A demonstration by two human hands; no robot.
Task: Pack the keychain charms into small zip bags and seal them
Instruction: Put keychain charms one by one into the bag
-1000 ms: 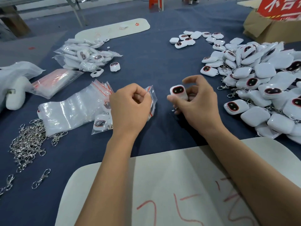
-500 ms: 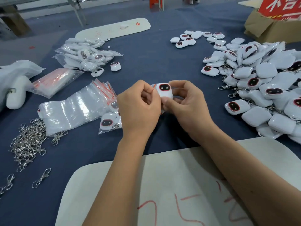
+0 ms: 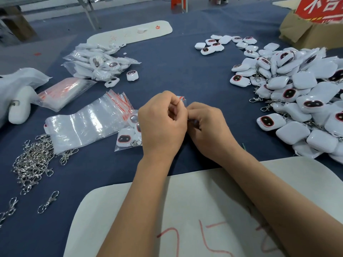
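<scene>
My left hand and my right hand meet at the table's middle, both curled around a small zip bag. Only the bag's red-striped top corner shows above my left fingers. The charm is hidden between my hands. A big heap of white charms with dark red-rimmed faces lies to the right. Empty zip bags lie left of my hands, with bagged charms beside my left wrist.
A pile of packed bags sits at the back left. Loose metal clasps spread at the left front. A white board with red marks lies under my forearms. A cardboard box stands at the back right.
My right hand brought a charm from the right over to my left hand. The charm, visible between the fingers before, is now hidden inside both hands with the bag.
</scene>
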